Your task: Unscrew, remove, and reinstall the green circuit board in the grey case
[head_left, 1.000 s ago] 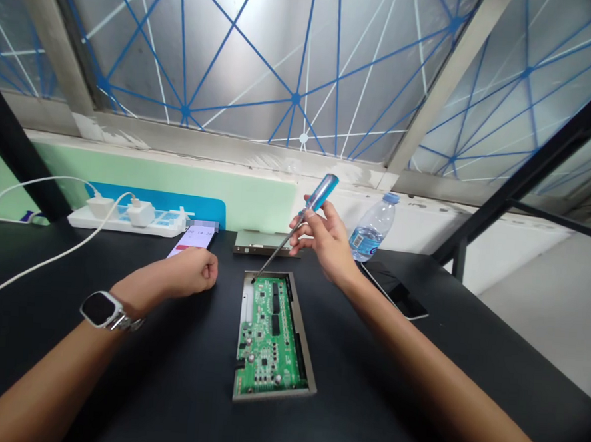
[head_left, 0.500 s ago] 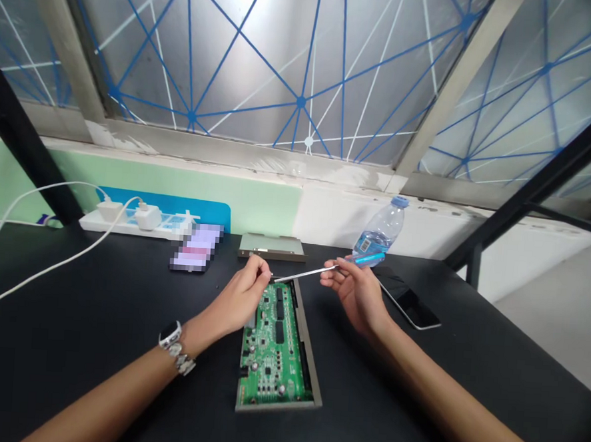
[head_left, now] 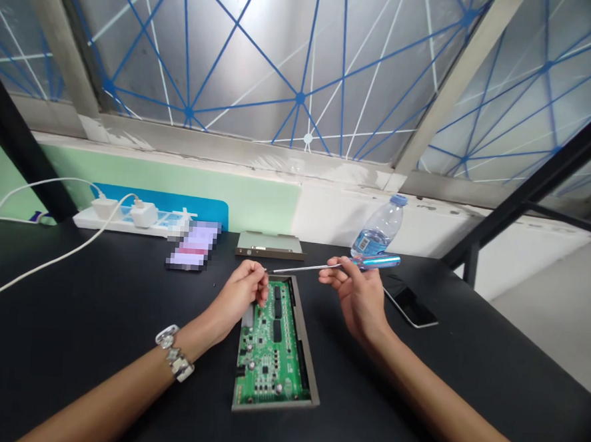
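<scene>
My right hand [head_left: 356, 288] grips a screwdriver [head_left: 376, 261] with a shiny translucent bluish handle. Its thin shaft points left, held nearly level above the far end of a green circuit board [head_left: 270, 346] in a metal tray-like housing [head_left: 307, 362]. Close to the screwdriver's tip, my left hand [head_left: 244, 288] is closed in a pinch. Whatever lies between its thumb and finger is too small to name. The left hand covers the board's far left corner.
Behind the board lies a metal cover plate [head_left: 268, 245]. A water bottle [head_left: 382, 229] and a dark phone or tablet [head_left: 413, 305] are at the right. On the left are a lit phone [head_left: 194, 245], a power strip [head_left: 115, 222] and white cables [head_left: 57, 263]. Black table frame bars rise at both sides.
The screwdriver has swung flatter, its tip lifting off the board's far end toward my left fingertips. My left wrist has turned and the hand has shifted slightly left.
</scene>
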`<act>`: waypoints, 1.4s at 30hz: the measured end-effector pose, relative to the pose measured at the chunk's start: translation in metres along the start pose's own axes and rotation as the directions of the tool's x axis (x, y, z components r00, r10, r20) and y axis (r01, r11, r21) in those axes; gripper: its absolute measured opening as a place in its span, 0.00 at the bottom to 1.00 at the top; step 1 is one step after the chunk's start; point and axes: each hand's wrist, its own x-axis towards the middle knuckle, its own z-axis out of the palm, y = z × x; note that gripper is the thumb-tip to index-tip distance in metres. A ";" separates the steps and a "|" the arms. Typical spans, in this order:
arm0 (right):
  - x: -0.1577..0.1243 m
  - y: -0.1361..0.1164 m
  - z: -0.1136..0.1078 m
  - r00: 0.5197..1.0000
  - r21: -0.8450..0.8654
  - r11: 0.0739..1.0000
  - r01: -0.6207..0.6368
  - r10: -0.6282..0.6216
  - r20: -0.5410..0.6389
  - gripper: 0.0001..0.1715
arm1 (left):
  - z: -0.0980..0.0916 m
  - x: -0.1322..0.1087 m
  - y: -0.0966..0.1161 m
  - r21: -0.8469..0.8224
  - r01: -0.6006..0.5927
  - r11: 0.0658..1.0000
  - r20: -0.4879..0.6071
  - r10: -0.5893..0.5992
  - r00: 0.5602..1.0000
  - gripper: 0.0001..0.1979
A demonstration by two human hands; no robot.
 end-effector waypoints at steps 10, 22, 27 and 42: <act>0.001 0.001 -0.002 0.998 0.013 0.998 0.067 -0.067 0.020 0.19 | 0.004 -0.004 0.004 -0.017 -0.005 1.000 -0.024 0.004 1.000 0.07; 0.000 -0.005 0.000 0.995 0.008 0.997 0.079 -0.079 0.062 0.19 | -0.004 -0.001 0.002 0.082 -0.047 0.996 0.045 0.043 0.998 0.10; 0.008 -0.011 0.001 0.985 0.018 0.993 0.115 -0.117 0.126 0.19 | -0.006 -0.003 0.010 0.172 -0.110 0.979 0.094 0.095 0.991 0.10; 0.048 -0.056 0.058 0.885 -0.445 0.820 0.361 -0.151 0.440 0.15 | -0.002 0.018 0.020 0.624 -0.355 0.696 0.294 0.212 0.932 0.07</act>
